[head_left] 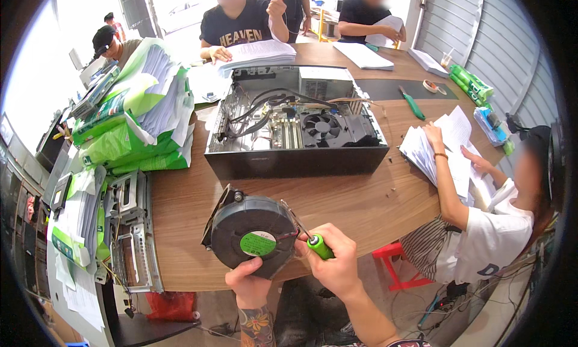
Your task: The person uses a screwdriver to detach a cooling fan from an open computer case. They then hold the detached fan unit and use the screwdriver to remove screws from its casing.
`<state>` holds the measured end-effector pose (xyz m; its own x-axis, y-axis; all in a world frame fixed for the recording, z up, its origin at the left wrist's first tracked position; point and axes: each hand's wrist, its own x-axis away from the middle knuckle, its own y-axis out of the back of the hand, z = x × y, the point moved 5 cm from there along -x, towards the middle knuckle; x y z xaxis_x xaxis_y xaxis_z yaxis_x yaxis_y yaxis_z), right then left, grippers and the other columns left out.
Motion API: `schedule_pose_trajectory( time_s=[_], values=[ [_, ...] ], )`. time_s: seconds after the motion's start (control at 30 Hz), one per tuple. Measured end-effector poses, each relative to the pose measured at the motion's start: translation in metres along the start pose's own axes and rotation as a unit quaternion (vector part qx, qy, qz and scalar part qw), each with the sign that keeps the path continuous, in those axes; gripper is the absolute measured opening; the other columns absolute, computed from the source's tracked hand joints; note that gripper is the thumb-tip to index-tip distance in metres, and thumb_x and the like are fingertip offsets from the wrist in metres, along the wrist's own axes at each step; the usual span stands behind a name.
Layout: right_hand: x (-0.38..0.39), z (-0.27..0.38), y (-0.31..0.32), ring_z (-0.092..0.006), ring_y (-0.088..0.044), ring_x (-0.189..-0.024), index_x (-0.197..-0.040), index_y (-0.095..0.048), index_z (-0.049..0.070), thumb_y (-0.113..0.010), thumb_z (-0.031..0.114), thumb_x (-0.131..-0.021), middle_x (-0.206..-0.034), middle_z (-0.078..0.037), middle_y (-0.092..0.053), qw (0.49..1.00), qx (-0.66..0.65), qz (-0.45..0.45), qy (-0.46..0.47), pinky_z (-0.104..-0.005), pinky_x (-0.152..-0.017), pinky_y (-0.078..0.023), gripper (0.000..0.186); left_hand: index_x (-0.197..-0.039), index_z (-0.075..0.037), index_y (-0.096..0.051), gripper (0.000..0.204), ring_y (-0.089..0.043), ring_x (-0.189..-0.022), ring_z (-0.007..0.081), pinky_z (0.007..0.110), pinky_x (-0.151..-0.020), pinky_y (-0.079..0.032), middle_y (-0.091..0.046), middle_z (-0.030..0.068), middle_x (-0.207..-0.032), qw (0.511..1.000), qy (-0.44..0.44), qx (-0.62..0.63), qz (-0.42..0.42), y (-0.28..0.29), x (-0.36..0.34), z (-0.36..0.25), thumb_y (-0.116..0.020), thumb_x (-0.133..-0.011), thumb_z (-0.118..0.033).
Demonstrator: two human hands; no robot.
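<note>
My left hand (249, 279) grips a round black blower fan (232, 222) from below, with the thumb on its lower face. A green round label (257, 243) marks the fan's middle, and a metal bracket is fixed along its left side. My right hand (332, 258) is closed around a screwdriver (320, 247) with a green handle. Its thin shaft points up and left along the fan's right edge, beside some thin wires; whether the tip touches a screw is unclear. Beyond the fan lies an opened black desktop computer case (295, 160), showing cables, a motherboard and a cooling fan (321, 126).
Tall stacks of paper in green wrappers (135, 148) stand at the left, above a metal frame (129, 226). A green-handled knife (412, 103) and a tape roll (430, 86) lie at the far right. People sit around the table, one leafing through papers (448, 145); a red stool (397, 266) stands below.
</note>
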<state>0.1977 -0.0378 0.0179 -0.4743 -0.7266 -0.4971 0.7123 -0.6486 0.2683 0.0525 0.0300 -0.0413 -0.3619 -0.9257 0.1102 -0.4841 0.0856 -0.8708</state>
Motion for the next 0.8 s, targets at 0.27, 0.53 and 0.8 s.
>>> schedule_pose_trajectory(
  time_s=[0.27,0.53,0.8],
  values=[
    [0.001,-0.006,0.001,-0.0157,-0.065,-0.075,-0.088,-0.069,-0.002,-0.079,0.000,-0.076,-0.084,-0.009,-0.068,0.998,-0.032,0.043,-0.044,-0.0279,-0.068,-0.050,0.015,-0.130,0.000,-0.051,0.066,-0.055,-0.117,0.0325,0.045,-0.105,-0.043,-0.059,0.0146,-0.123,1.000,-0.004,-0.011,-0.001,0.002,0.002,0.000,-0.058,-0.064,-0.004],
    [0.004,-0.013,0.000,-0.0110,-0.058,-0.071,-0.090,-0.067,-0.002,-0.075,0.004,-0.082,-0.081,-0.007,-0.065,0.995,-0.029,0.061,-0.070,-0.0244,-0.064,-0.045,0.013,-0.129,0.001,-0.052,0.064,-0.057,-0.115,0.0330,0.045,-0.103,-0.045,-0.061,0.0152,-0.122,1.000,-0.018,-0.018,-0.014,0.008,0.003,0.003,-0.057,-0.065,0.002],
    [0.009,-0.021,-0.002,-0.0056,-0.050,-0.068,-0.089,-0.067,0.000,-0.072,0.011,-0.087,-0.079,-0.001,-0.062,0.978,-0.092,0.069,-0.176,-0.0233,-0.061,-0.040,0.013,-0.127,0.000,-0.053,0.066,-0.058,-0.112,0.0368,0.050,-0.100,-0.047,-0.060,0.0169,-0.119,0.997,-0.041,-0.065,-0.033,0.003,0.003,0.002,-0.060,-0.062,-0.006]
  ],
)
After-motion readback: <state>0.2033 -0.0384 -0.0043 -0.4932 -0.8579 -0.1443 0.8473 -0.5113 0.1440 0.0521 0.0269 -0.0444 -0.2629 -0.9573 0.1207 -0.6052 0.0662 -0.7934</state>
